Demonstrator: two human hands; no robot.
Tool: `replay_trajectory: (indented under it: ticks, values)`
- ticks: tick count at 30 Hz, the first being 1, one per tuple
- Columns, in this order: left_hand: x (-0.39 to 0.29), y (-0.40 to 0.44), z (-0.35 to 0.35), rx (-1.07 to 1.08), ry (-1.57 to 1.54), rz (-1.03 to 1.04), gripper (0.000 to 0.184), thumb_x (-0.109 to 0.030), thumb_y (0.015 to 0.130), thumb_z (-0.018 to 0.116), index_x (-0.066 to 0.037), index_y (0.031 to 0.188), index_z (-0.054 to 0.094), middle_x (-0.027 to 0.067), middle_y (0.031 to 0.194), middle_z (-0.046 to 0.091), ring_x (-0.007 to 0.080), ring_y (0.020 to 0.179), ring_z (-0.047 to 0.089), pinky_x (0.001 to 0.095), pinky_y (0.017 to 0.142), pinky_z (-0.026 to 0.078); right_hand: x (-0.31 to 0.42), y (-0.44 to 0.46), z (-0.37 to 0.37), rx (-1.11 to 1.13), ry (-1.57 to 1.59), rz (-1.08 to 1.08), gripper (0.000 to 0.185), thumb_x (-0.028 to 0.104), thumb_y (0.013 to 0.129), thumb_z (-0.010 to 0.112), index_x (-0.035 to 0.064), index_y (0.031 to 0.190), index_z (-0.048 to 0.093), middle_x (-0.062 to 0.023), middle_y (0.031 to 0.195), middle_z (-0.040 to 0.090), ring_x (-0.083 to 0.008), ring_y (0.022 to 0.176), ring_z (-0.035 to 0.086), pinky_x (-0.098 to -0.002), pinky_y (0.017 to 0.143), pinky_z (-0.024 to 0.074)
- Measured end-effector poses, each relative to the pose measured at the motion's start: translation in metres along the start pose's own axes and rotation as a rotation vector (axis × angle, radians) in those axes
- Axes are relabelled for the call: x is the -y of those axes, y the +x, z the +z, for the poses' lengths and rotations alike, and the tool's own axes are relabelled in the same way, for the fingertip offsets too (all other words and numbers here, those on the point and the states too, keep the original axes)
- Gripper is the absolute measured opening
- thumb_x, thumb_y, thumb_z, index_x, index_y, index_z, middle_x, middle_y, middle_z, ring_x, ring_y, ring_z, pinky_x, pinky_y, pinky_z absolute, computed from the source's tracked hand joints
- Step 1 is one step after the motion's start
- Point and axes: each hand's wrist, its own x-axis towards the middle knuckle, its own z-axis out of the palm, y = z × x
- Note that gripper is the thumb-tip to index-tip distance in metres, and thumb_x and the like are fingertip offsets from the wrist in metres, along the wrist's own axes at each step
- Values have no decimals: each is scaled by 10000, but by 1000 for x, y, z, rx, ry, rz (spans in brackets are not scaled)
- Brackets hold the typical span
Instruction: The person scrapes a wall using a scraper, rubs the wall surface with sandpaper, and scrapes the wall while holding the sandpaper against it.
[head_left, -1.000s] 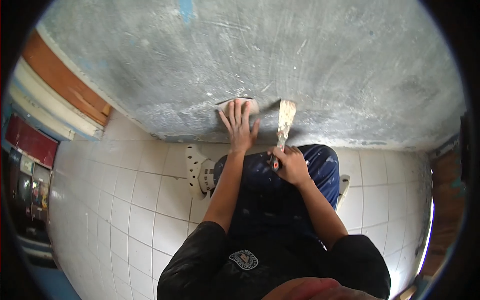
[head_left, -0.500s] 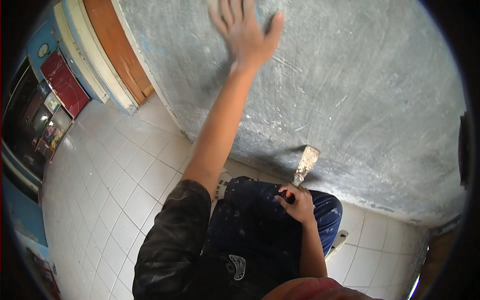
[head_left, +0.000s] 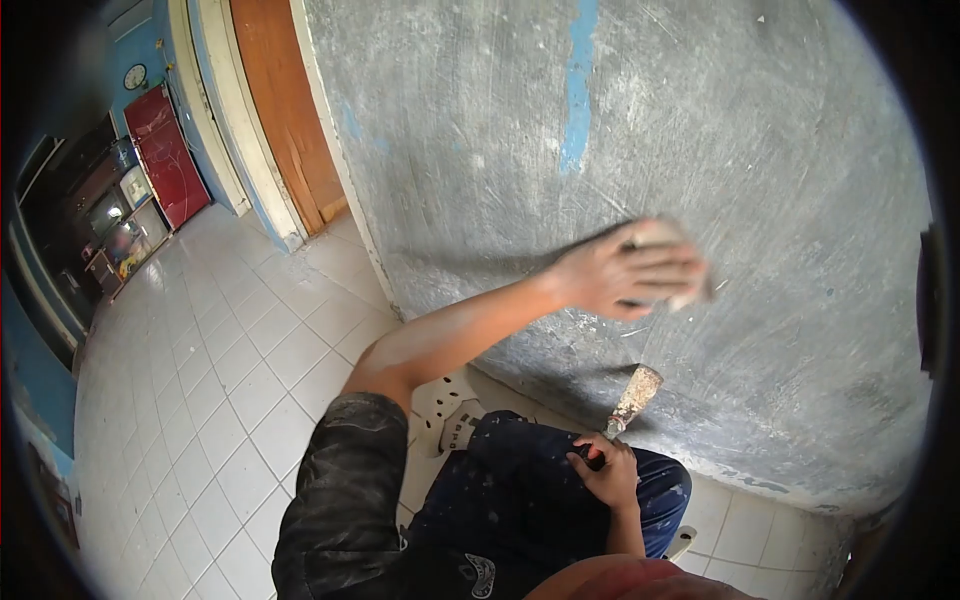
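My left hand (head_left: pixel 630 272) is blurred by motion against the grey wall (head_left: pixel 480 170). Its fingers are bent over a pale pad (head_left: pixel 660 236), whose edges show above and below them. Lower down, my right hand (head_left: pixel 608 470) rests by my knee, wrapped round the handle of a scraper (head_left: pixel 636 392). The scraper's crusted, paint-stained blade points up and to the right, close to the wall. A strip of blue paint (head_left: pixel 578 90) runs down the wall above my left hand.
White floor tiles (head_left: pixel 225 370) lie to the left. Beyond them are an orange-brown door (head_left: pixel 285 110), a red fridge (head_left: pixel 170 155) and a round clock (head_left: pixel 135 76). My paint-spotted trousers (head_left: pixel 520 480) and a pale clog (head_left: pixel 432 400) are below.
My left hand has gone from low on the wall, up and then across to the right with the pad. My right hand still holds the scraper. The view has turned leftward.
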Motion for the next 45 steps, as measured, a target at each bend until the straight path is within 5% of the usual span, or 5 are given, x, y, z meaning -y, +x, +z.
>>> replay_trajectory:
  ticks: [4, 10, 16, 28, 45]
  values:
    - [34, -62, -8, 79, -174, 67, 566, -569, 919, 476, -394, 1456, 441, -53, 1574, 363, 172, 1455, 322, 575, 1210, 131, -4, -2, 0, -21, 19, -30, 259, 225, 728, 830, 180, 943, 693, -13, 659, 568, -243, 647, 584, -385, 664, 465]
    - [143, -116, -29, -230, 113, -715, 810, -569, 959, 464, -58, 1553, 255, 197, 1624, 180, 349, 1505, 164, 580, 1180, 92, -7, -2, 0, 9, 67, -17, 264, 210, 720, 836, 168, 941, 696, -22, 656, 551, -246, 652, 576, -378, 647, 459]
    - [115, -112, -5, -405, -26, -1490, 785, -518, 1013, 371, -38, 1576, 108, 224, 1635, 60, 375, 1519, 24, 591, 1179, 16, -4, -1, -1, -12, 75, -31, 252, 188, 723, 826, 165, 940, 698, -27, 665, 550, -246, 655, 565, -386, 639, 447]
    - [-201, -186, 33, 220, -426, -1335, 1006, -579, 946, 482, 136, 1508, 51, 368, 1577, -31, 536, 1463, -72, 700, 1110, -21, 2, -2, -1, 51, 31, 35, 312, 188, 761, 802, 181, 1055, 698, -34, 689, 551, -248, 706, 575, -378, 719, 458]
    - [-208, -196, 43, 226, -459, -1322, 1092, -648, 923, 494, 91, 1516, -48, 368, 1565, -114, 546, 1446, -131, 719, 1094, -26, 1, 5, 6, -7, 5, 95, 772, 247, 807, 779, 219, 1486, 412, -193, 924, 678, -392, 821, 651, -435, 778, 513]
